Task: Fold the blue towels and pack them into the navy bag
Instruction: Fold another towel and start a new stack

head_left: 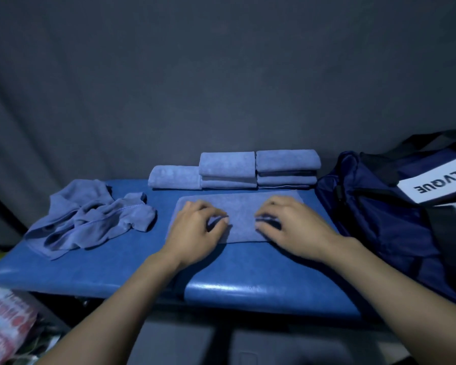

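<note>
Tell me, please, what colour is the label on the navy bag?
White with black lettering; the label on the navy bag shows best in the head view.

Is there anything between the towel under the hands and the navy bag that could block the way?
Nothing visible does. The towel lies flat under both hands, left hand and right hand, and only bare table separates it from the navy bag on the right.
</note>
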